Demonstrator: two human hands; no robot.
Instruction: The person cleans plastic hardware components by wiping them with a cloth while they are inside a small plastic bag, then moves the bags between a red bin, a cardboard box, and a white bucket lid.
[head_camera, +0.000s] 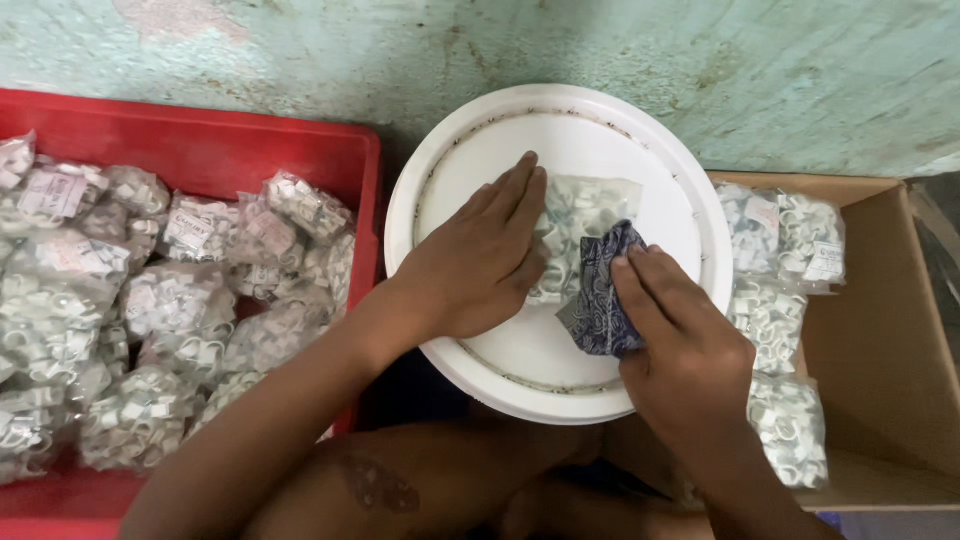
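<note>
A round white lid (470, 160) lies in front of me like a small work surface. On it rests a clear plastic packet of small white clips (582, 215). My left hand (480, 265) lies flat on the packet's left side, fingers together, pressing it down. My right hand (675, 345) pinches a dark blue patterned cloth (600, 295) and holds it against the packet's lower right part.
A red plastic crate (200, 150) on the left holds several similar packets of white clips (170, 300). A brown cardboard box (880, 330) on the right holds several more packets (775, 310) along its left side. A worn greenish wall surface (700, 60) runs behind.
</note>
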